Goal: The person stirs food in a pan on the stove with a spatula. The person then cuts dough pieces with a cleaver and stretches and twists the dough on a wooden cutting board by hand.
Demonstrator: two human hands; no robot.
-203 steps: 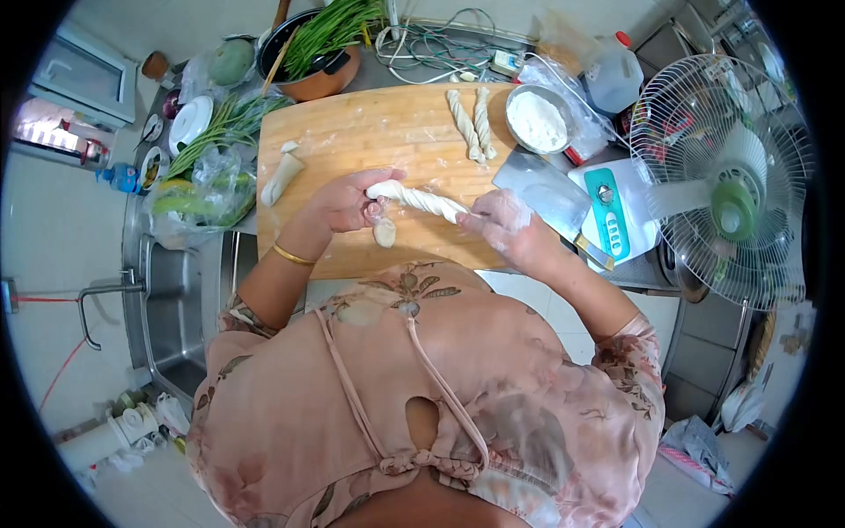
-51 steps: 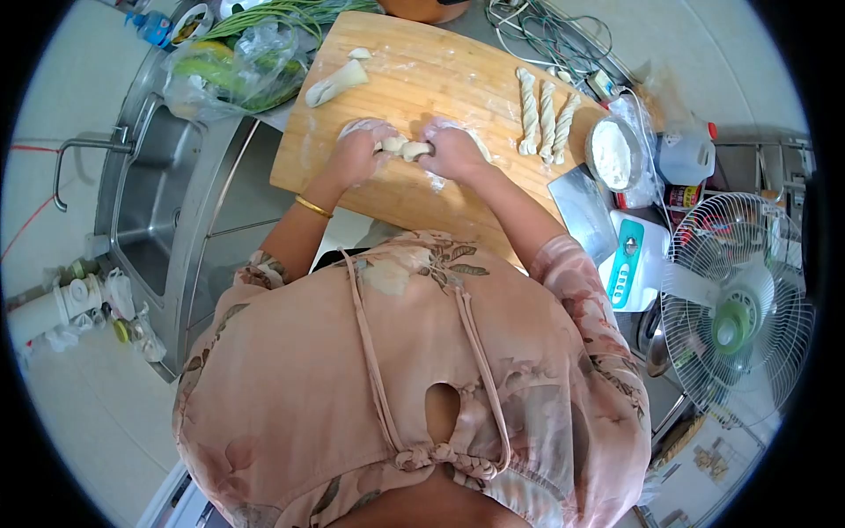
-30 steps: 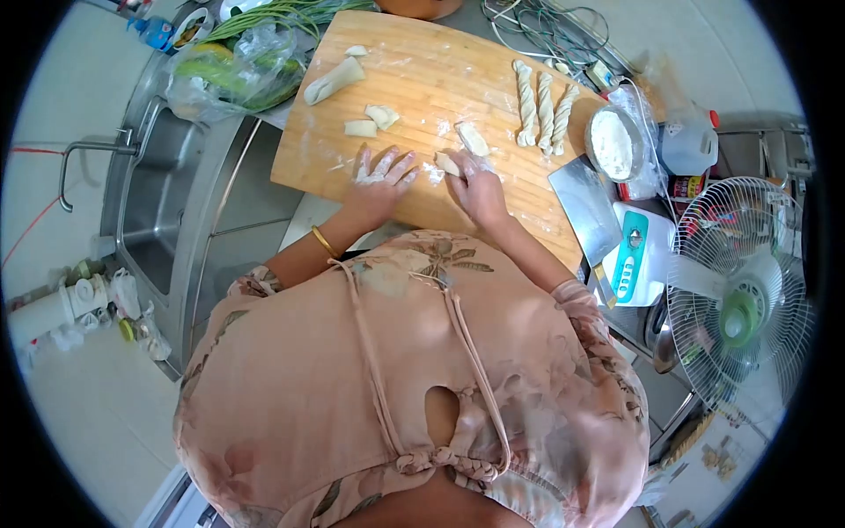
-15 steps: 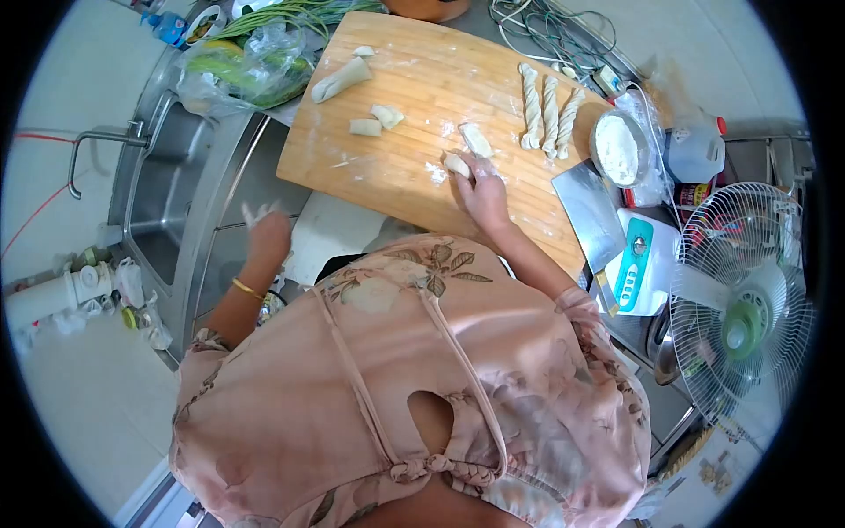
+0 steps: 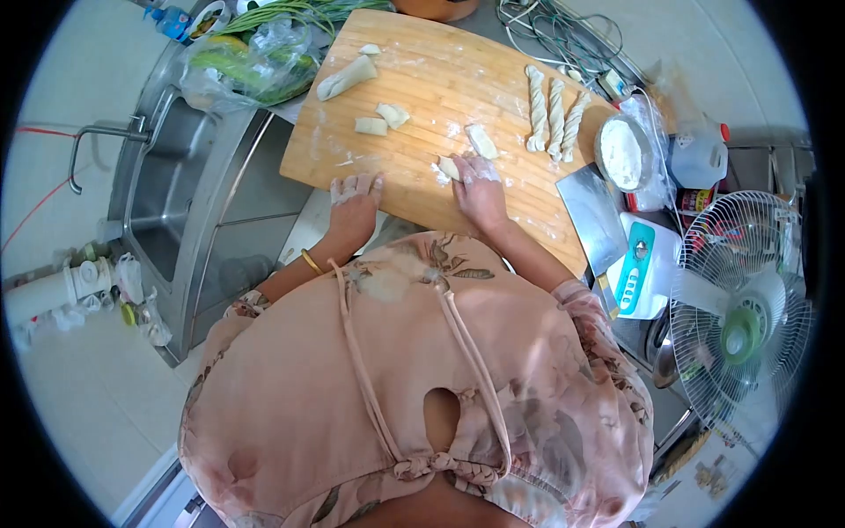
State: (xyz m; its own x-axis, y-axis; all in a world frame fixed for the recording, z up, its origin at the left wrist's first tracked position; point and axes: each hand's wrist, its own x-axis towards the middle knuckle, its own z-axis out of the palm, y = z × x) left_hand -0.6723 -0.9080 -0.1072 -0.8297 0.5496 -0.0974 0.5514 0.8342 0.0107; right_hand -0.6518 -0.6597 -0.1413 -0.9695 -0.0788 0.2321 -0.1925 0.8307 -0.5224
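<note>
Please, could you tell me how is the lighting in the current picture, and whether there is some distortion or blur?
Head view: bright overall, with pale light patches on the blouse; head view: black curved corners, and the cutting board's far edge looks bowed; head view: left hand and right hand look fairly clear.

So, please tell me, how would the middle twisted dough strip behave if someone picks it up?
The middle twisted dough strip would probably sag, being long, thin and apparently raw. Its ridged twist should hinder rolling. Flour dusting the board may limit sticking.
</note>
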